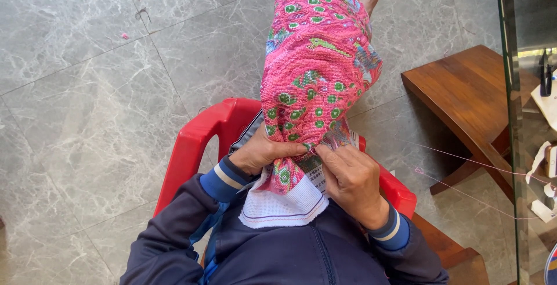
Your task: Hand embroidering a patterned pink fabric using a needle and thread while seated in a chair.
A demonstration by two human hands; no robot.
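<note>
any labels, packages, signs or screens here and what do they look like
Printed paper sheet: tucked under the pink embroidered cloth between left hand and right hand; white with small dark print, mostly hidden.
White paper bits: at the right edge behind the glass panel; too small to tell.
No screens or signs.

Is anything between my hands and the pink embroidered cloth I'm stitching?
Nothing visible. The left hand grips the pink embroidered cloth directly, and the right hand pinches its edge just above the white unstitched canvas.
</note>
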